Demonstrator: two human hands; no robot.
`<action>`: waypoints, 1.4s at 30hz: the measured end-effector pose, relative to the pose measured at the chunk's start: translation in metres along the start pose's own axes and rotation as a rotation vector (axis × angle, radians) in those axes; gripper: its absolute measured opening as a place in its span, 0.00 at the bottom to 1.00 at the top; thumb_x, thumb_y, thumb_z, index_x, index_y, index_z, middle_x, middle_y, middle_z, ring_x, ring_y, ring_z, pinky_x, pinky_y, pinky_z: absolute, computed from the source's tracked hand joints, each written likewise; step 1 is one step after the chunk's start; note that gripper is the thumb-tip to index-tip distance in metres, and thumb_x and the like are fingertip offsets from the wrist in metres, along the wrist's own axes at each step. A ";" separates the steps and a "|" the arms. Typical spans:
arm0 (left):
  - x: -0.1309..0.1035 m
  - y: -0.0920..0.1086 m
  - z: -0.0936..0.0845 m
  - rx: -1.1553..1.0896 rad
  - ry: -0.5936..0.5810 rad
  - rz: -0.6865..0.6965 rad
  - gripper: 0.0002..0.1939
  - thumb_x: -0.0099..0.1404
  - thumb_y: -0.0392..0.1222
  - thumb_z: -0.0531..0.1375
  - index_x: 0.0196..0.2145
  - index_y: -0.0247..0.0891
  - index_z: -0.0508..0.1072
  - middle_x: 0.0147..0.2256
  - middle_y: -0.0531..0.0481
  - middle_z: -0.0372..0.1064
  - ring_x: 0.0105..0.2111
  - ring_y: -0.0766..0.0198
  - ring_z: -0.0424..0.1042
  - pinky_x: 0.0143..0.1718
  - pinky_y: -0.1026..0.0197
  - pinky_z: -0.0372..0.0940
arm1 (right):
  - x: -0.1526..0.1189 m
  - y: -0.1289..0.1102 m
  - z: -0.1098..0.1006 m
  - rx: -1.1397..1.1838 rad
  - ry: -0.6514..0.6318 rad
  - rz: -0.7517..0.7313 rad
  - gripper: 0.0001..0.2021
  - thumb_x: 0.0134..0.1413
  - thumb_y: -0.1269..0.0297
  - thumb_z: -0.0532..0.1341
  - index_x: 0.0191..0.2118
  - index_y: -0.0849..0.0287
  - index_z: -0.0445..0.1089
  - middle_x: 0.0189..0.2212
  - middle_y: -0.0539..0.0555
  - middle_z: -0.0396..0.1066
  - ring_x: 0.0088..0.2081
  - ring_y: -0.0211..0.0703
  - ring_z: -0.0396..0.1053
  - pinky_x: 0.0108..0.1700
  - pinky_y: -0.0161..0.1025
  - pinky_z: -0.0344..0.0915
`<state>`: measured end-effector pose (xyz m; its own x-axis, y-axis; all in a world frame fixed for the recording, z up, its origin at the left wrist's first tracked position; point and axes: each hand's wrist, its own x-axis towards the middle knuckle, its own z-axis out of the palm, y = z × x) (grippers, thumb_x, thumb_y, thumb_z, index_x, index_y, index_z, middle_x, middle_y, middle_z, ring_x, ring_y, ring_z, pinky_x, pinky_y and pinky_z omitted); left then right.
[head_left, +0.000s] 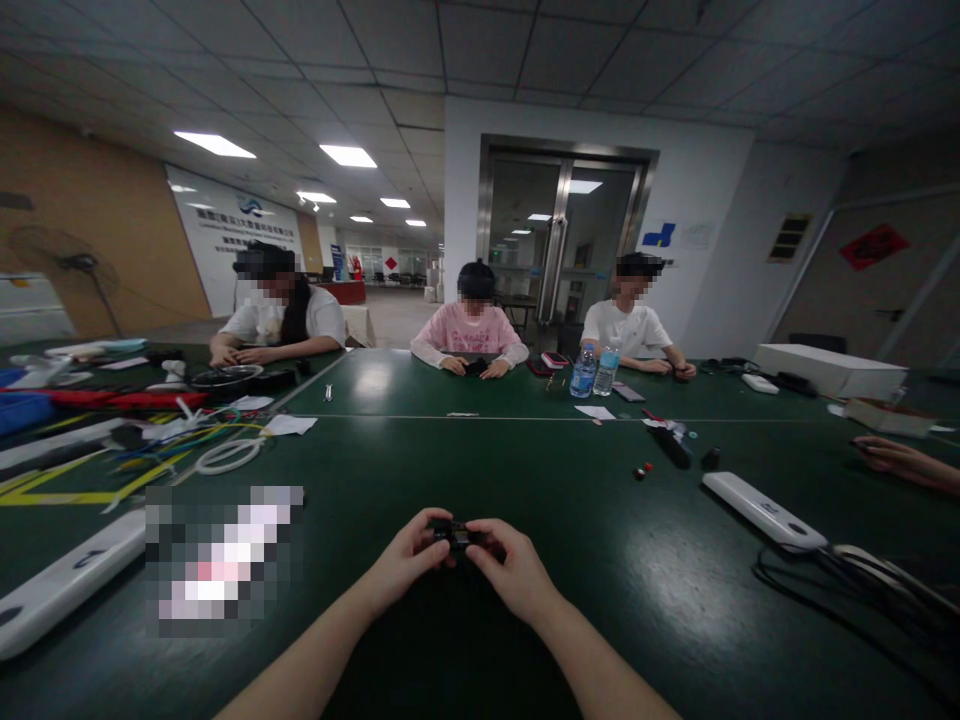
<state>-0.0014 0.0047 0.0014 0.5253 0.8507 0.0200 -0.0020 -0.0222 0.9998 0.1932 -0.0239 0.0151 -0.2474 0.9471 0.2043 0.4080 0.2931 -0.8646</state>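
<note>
A small black object (453,536) is held between my two hands, low in the middle of the view above the green table (525,470). My left hand (409,560) grips its left side with thumb and fingers. On its right side, the thumb and fingers of my right hand (510,560) are closed round it. The fingers cover parts of the object, and its details are too small to make out.
White power strips (763,510) lie at right and left, with black cables at right. Cables and tools crowd the far left. Two bottles (583,372) stand across the table, where three people sit. Another person's hand (904,463) shows at the right edge.
</note>
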 end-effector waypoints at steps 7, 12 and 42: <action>0.003 -0.004 0.000 0.008 0.016 -0.004 0.23 0.56 0.51 0.60 0.46 0.42 0.59 0.36 0.49 0.68 0.35 0.60 0.70 0.36 0.59 0.60 | 0.001 0.004 0.002 0.009 0.016 -0.012 0.13 0.50 0.66 0.58 0.44 0.52 0.67 0.40 0.51 0.69 0.40 0.42 0.68 0.43 0.40 0.66; 0.003 -0.003 -0.001 0.012 0.015 -0.006 0.23 0.55 0.52 0.60 0.45 0.41 0.59 0.36 0.49 0.68 0.35 0.59 0.70 0.36 0.58 0.61 | 0.001 0.003 0.002 0.012 0.016 -0.013 0.13 0.50 0.66 0.58 0.43 0.53 0.67 0.40 0.51 0.69 0.39 0.42 0.68 0.42 0.40 0.65; 0.001 -0.001 0.000 -0.001 0.007 -0.010 0.21 0.57 0.49 0.59 0.46 0.41 0.59 0.36 0.49 0.68 0.36 0.60 0.69 0.37 0.58 0.60 | 0.000 0.001 0.001 -0.004 0.000 -0.009 0.13 0.51 0.66 0.58 0.44 0.51 0.67 0.41 0.50 0.68 0.40 0.42 0.68 0.42 0.40 0.66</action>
<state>-0.0009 0.0052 0.0005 0.5194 0.8545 0.0103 0.0021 -0.0133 0.9999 0.1931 -0.0233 0.0136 -0.2509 0.9444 0.2126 0.4096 0.3026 -0.8606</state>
